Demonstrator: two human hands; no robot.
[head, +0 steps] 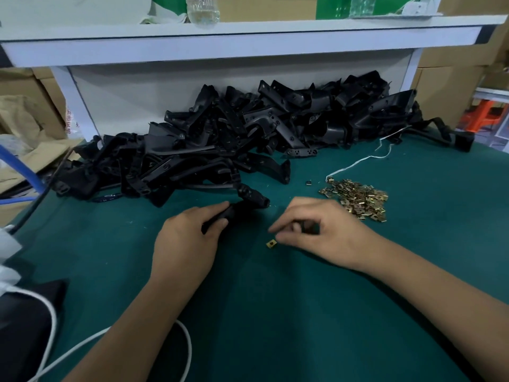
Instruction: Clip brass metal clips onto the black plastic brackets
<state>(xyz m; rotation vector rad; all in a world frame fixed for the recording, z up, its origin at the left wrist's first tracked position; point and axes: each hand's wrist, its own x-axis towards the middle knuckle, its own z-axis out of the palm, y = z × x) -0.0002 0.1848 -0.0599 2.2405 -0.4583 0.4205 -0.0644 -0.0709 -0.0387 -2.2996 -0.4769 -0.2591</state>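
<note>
My left hand (190, 238) grips one black plastic bracket (249, 201) on the green mat, its far end pointing up and right. My right hand (316, 232) hovers just right of it with fingers curled; something dark shows between thumb and fingers, too blurred to name. A single brass clip (271, 244) lies on the mat at my right fingertips. A heap of brass clips (358, 198) sits to the right of my right hand. A large pile of black brackets (234, 139) fills the back of the table.
A white shelf (234, 42) overhangs the bracket pile. A white string (360, 161) trails toward the clip heap, with one small dark clip (309, 183) beside it. A white cable (187, 348) loops at the near left. Cardboard boxes (451, 89) stand at both sides.
</note>
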